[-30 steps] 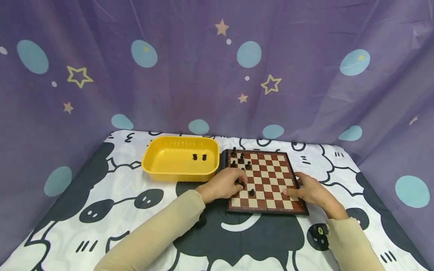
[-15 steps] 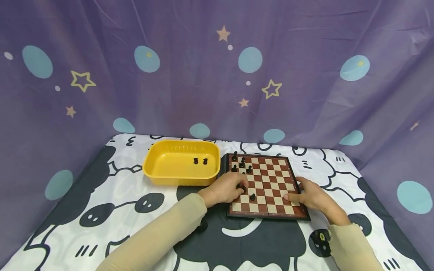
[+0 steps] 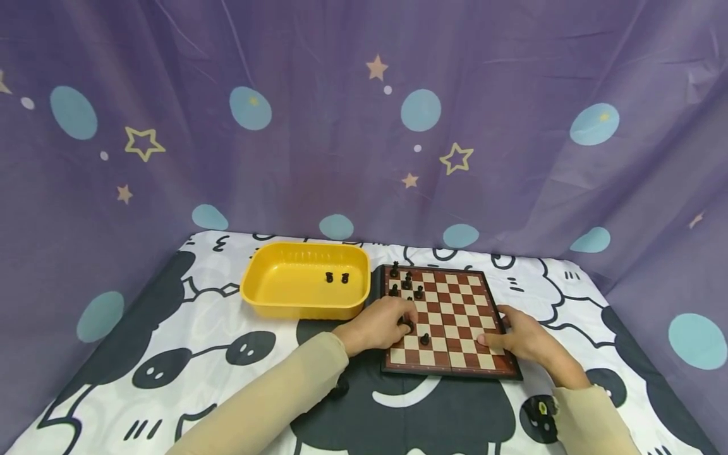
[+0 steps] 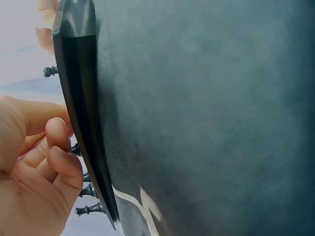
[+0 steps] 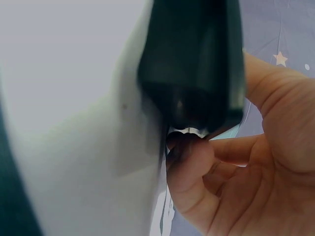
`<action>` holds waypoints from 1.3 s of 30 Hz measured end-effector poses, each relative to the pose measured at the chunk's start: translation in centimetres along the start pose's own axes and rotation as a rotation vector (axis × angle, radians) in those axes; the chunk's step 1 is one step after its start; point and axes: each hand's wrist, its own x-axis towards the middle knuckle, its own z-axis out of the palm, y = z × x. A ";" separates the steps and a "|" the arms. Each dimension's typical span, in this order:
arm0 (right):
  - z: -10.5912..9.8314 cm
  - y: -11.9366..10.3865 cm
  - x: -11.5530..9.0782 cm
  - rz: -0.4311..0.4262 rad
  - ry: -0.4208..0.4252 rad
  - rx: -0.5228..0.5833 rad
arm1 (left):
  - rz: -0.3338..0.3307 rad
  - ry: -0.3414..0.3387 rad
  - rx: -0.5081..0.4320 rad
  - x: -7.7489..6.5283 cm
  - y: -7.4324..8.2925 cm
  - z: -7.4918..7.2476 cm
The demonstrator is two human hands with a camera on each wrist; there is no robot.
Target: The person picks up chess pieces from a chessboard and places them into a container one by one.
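My left hand (image 3: 380,323) reaches over the left side of the brown-and-cream chessboard (image 3: 463,309), thumb and index finger pinching a small black chess piece (image 3: 408,327) low on the squares. Its type is mostly hidden by the fingers. A black pawn (image 3: 424,339) stands just right of that hand. Beyond the hand, several black pieces are upright, among them a tall one (image 3: 395,270) at the far left corner. My right hand (image 3: 523,338) grips the board's right edge, thumb on top. In the right wrist view, its fingers (image 5: 189,167) curl by the board's underside.
A yellow tray (image 3: 307,311) stands left of the board, with two small black pieces (image 3: 345,278) lying in it. The cloth (image 3: 205,385) has black-and-white cartoon prints. A purple curtain (image 3: 318,139) hangs behind the table.
The head view has tilted upward slightly, so everything sits lower in it. Both hands keep their places on the board, the left still at the same piece.
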 end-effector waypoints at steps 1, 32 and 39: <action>0.0 0.0 -0.1 0.000 -0.001 0.000 | 0.001 -0.003 0.001 0.0 0.0 0.1; -0.5 -0.2 0.5 0.033 -0.028 -0.033 | -0.001 -0.015 -0.006 0.7 0.4 -0.8; -0.4 -0.5 0.5 0.053 -0.046 -0.035 | 0.001 -0.019 -0.007 0.5 0.5 -1.1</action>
